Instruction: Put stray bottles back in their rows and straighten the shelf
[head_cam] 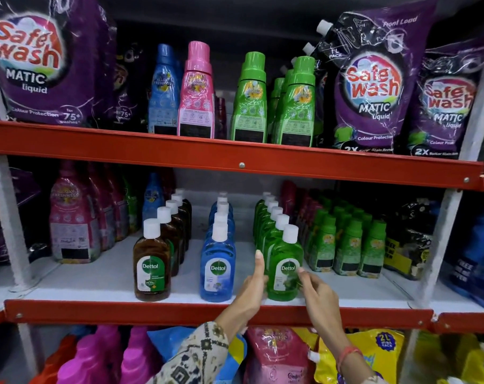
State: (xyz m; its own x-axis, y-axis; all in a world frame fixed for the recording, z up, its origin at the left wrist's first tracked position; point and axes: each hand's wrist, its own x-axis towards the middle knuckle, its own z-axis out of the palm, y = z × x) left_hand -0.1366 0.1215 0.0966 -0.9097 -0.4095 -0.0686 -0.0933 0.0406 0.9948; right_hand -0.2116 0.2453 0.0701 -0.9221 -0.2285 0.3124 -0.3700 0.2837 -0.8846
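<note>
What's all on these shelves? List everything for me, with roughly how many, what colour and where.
Safewash pouches: several, purple, both ends of the top shelf.
Tall softener bottles: one blue, one pink, several green, top shelf middle.
Brown Dettol row: about six, white caps, middle shelf, left row.
Blue Dettol row: about five, middle row.
Green Dettol row: about six, right row.
Small green bottles: many, right of the Dettol rows.
Pink bottles: several, middle shelf left.
Refill packs: pink, blue, yellow, bottom shelf.
Magenta bottles: a few, bottom left.
Shelf edges: red.
Left hand: left of the front green Dettol bottle, patterned sleeve.
Right hand: right of that bottle.
</note>
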